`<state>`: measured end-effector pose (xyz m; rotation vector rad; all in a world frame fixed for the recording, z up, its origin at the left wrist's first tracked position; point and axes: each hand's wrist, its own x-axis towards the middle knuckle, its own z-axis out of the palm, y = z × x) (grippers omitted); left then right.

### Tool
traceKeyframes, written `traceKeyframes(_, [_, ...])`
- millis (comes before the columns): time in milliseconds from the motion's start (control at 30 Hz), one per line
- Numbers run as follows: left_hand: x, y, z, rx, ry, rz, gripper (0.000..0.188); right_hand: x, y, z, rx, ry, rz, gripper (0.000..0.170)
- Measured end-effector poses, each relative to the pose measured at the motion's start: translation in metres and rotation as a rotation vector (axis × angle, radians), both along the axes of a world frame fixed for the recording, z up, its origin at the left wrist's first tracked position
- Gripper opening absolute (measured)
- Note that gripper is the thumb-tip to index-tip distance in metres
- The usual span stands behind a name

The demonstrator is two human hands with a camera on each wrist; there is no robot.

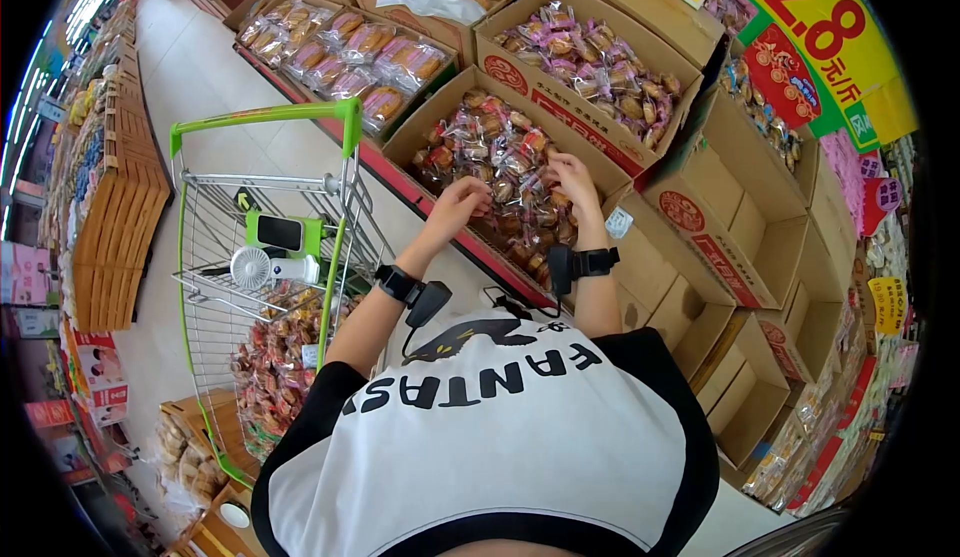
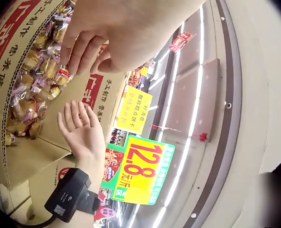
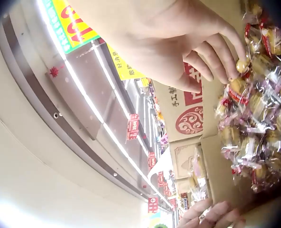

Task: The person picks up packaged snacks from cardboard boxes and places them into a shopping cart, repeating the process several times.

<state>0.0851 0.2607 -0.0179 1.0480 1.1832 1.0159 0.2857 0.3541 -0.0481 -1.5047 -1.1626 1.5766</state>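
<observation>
Both hands are over a cardboard box (image 1: 405, 147) filled with small wrapped pastries (image 1: 500, 147). My left hand (image 1: 462, 207) is above the near left part of the pile, its fingers loosely bent and nothing seen in them. The left wrist view shows this left hand (image 2: 116, 38) with fingertips right at the packets (image 2: 48, 69). On the other side of the pile, my right hand (image 1: 573, 179) has its fingers spread loosely, palm facing inward. In the right wrist view, the right hand's fingertips (image 3: 233, 76) are at a red-banded packet (image 3: 239, 90).
At left stands a shopping cart (image 1: 350, 122) with bagged goods (image 1: 275, 377), a small white fan (image 1: 250, 267) and a phone (image 1: 280, 232). More boxes surround the pile: long packaged cakes (image 1: 370, 42), wrapped pastries (image 1: 590, 57) behind, bare-bottomed boxes (image 1: 755, 222) right. A price sign (image 1: 810, 17) hangs upper right.
</observation>
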Motion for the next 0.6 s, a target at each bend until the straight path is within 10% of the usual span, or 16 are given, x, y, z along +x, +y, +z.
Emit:
traceKeyframes(300, [0.012, 0.049, -0.059, -0.146, 0.203, -0.160, 0.020, -0.004, 0.010, -0.038, 0.143, -0.300, 0.086, 0.024])
traceKeyframes(400, [0.017, 0.061, -0.074, -0.095, 0.308, -0.199, 0.023, -0.017, 0.011, -0.032, 0.195, -0.414, 0.221, 0.021])
traceKeyframes(467, [0.014, 0.069, -0.121, 0.326, 0.781, -0.102, 0.027, -0.025, 0.014, -0.054, 0.515, -0.556, 0.243, 0.020])
traceKeyframes(600, [0.016, 0.076, -0.130, 0.198, 0.790, -0.196, 0.030, -0.041, 0.007, -0.049, 0.422, -0.681, 0.306, 0.023])
